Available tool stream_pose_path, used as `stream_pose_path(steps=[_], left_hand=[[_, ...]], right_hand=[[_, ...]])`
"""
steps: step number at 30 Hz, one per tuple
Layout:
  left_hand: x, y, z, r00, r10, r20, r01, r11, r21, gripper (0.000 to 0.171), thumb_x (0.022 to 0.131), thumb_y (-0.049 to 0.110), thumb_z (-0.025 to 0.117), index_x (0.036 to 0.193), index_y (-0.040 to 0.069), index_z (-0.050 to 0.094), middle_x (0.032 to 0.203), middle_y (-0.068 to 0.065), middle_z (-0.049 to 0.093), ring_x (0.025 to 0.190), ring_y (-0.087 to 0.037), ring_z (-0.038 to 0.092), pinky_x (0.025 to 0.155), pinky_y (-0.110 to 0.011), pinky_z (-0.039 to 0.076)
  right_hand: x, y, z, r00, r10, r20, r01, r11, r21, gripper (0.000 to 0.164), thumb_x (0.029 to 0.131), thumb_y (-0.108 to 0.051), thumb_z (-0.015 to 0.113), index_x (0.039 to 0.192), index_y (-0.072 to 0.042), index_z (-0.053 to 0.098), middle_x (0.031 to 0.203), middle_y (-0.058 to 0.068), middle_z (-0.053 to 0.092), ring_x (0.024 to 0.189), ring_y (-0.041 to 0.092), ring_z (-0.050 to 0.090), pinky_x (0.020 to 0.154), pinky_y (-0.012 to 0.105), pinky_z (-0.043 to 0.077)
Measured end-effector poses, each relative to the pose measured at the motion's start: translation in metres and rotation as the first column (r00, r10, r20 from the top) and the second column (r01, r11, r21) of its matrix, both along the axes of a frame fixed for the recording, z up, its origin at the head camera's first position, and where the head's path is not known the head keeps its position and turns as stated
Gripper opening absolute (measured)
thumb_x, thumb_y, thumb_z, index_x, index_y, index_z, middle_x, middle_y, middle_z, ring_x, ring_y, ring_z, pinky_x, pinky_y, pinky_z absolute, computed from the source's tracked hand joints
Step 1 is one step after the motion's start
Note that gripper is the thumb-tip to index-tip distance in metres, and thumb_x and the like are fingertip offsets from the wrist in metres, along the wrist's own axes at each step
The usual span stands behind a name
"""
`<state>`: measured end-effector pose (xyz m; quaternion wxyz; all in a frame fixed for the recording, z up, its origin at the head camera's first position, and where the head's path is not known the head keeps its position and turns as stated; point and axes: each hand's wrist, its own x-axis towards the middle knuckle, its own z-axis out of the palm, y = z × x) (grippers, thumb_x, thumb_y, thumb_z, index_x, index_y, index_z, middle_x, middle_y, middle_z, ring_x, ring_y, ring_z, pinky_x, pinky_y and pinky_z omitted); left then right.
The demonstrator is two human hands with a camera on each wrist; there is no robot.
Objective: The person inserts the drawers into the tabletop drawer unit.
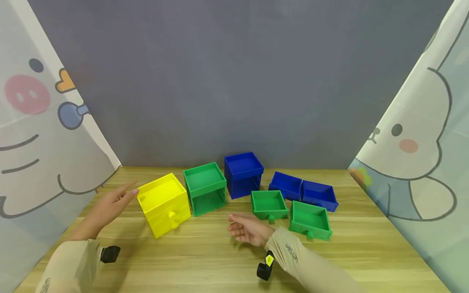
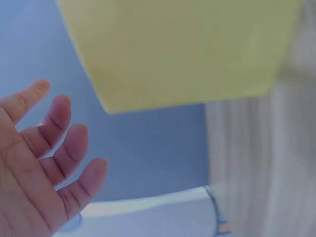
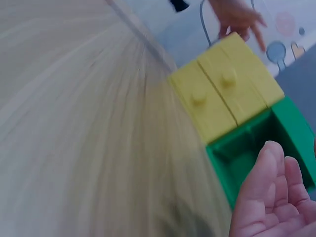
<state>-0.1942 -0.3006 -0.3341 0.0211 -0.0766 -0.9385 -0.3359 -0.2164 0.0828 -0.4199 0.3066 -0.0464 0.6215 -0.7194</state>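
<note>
My left hand (image 1: 114, 204) is beside the left side of a yellow drawer cabinet (image 1: 157, 199), its thumb tip at the top edge; whether it touches cannot be told. In the left wrist view the fingers of that hand (image 2: 37, 168) are spread and loosely bent, apart from the yellow panel (image 2: 182, 54). The yellow cabinet has two closed drawers with round knobs. My right hand (image 1: 250, 230) hovers over the table with relaxed fingers, holding nothing. Behind it stands a green cabinet frame (image 1: 205, 181), its front hollow, which also shows in the right wrist view (image 3: 242, 153).
Behind stands a blue cabinet frame (image 1: 243, 165) with an open front. To the right lie two green drawers (image 1: 269, 201) and two blue drawers (image 1: 286, 185), loose on the wooden table (image 1: 205, 260). A grey wall (image 1: 234, 81) and printed side curtains enclose the table.
</note>
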Motion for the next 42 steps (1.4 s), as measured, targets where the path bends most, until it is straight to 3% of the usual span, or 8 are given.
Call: stream_pose_path(steps=[9, 13, 17, 24, 27, 31, 38, 42], left_hand=[[-0.018, 0.032, 0.017, 0.998, -0.064, 0.002, 0.064, 0.997, -0.049, 0.064, 0.102, 0.044, 0.039, 0.147, -0.002, 0.033, 0.138, -0.034, 0.041, 0.116, -0.051, 0.046, 0.087, -0.063, 0.041], [-0.023, 0.042, 0.011, 0.994, -0.109, 0.000, 0.107, 0.979, -0.175, 0.062, 0.100, 0.042, 0.047, 0.142, -0.003, 0.041, 0.115, -0.022, 0.059, 0.095, -0.035, 0.055, 0.078, -0.050, 0.047], [-0.028, 0.049, 0.009, 0.992, -0.127, 0.027, 0.129, 0.958, -0.258, 0.060, 0.098, 0.042, 0.050, 0.141, 0.000, 0.044, 0.094, -0.010, 0.060, 0.080, -0.023, 0.051, 0.068, -0.041, 0.044], [-0.047, 0.062, 0.017, 0.984, -0.177, -0.022, 0.157, 0.918, -0.365, 0.056, 0.097, 0.039, 0.054, 0.137, 0.001, 0.050, 0.123, -0.025, 0.060, 0.099, -0.039, 0.061, 0.082, -0.057, 0.047], [-0.059, 0.069, 0.024, 0.985, -0.171, -0.025, 0.149, 0.913, -0.380, 0.056, 0.097, 0.039, 0.053, 0.140, 0.003, 0.048, 0.130, -0.027, 0.053, 0.112, -0.048, 0.054, 0.090, -0.063, 0.040], [-0.072, 0.081, 0.028, 0.991, -0.116, 0.065, 0.132, 0.914, -0.384, 0.061, 0.098, 0.046, 0.048, 0.147, 0.011, 0.039, 0.138, -0.027, 0.046, 0.123, -0.051, 0.042, 0.095, -0.067, 0.034], [-0.084, 0.097, 0.027, 0.992, -0.056, 0.110, 0.089, 0.940, -0.329, 0.065, 0.098, 0.049, 0.046, 0.150, 0.012, 0.033, 0.145, -0.026, 0.037, 0.129, -0.053, 0.033, 0.099, -0.066, 0.029], [-0.086, 0.097, 0.018, 0.990, -0.059, 0.129, 0.096, 0.949, -0.300, 0.064, 0.098, 0.049, 0.045, 0.150, 0.012, 0.034, 0.145, -0.026, 0.038, 0.128, -0.053, 0.034, 0.098, -0.066, 0.031]], right_hand=[[0.002, 0.055, -0.012, 0.994, -0.107, 0.011, 0.106, 0.994, 0.024, 0.025, 0.101, -0.029, 0.050, 0.106, -0.005, 0.055, 0.075, -0.005, 0.062, 0.064, 0.003, 0.059, 0.057, 0.018, 0.048], [0.006, 0.068, -0.010, 0.990, -0.139, 0.019, 0.138, 0.988, 0.071, 0.028, 0.099, -0.032, 0.053, 0.106, -0.004, 0.055, 0.074, -0.005, 0.062, 0.063, 0.003, 0.059, 0.057, 0.018, 0.049], [0.011, 0.079, -0.008, 0.976, -0.219, 0.004, 0.215, 0.964, 0.157, 0.033, 0.098, -0.030, 0.054, 0.111, 0.000, 0.053, 0.075, -0.003, 0.061, 0.063, 0.005, 0.059, 0.056, 0.020, 0.050], [0.015, 0.091, -0.007, 0.935, -0.354, -0.034, 0.353, 0.911, 0.212, 0.040, 0.098, -0.023, 0.054, 0.124, 0.007, 0.046, 0.074, 0.000, 0.058, 0.063, 0.008, 0.058, 0.056, 0.023, 0.051], [0.019, 0.096, -0.009, 0.936, -0.350, -0.030, 0.349, 0.917, 0.192, 0.037, 0.098, -0.023, 0.053, 0.121, 0.006, 0.049, 0.073, -0.001, 0.059, 0.063, 0.008, 0.059, 0.056, 0.022, 0.051], [0.024, 0.103, -0.011, 0.960, -0.281, 0.013, 0.276, 0.950, 0.148, 0.026, 0.099, -0.025, 0.049, 0.110, -0.001, 0.055, 0.071, -0.004, 0.061, 0.064, 0.007, 0.061, 0.057, 0.022, 0.051], [0.024, 0.105, -0.013, 0.967, -0.241, 0.083, 0.237, 0.970, 0.053, 0.023, 0.102, -0.027, 0.045, 0.089, -0.012, 0.055, 0.069, -0.006, 0.063, 0.063, 0.006, 0.062, 0.060, 0.021, 0.052], [0.023, 0.103, -0.014, 0.958, -0.268, 0.106, 0.271, 0.962, -0.021, 0.022, 0.104, -0.024, 0.040, 0.098, -0.007, 0.054, 0.070, -0.003, 0.063, 0.063, 0.007, 0.062, 0.063, 0.022, 0.052]])
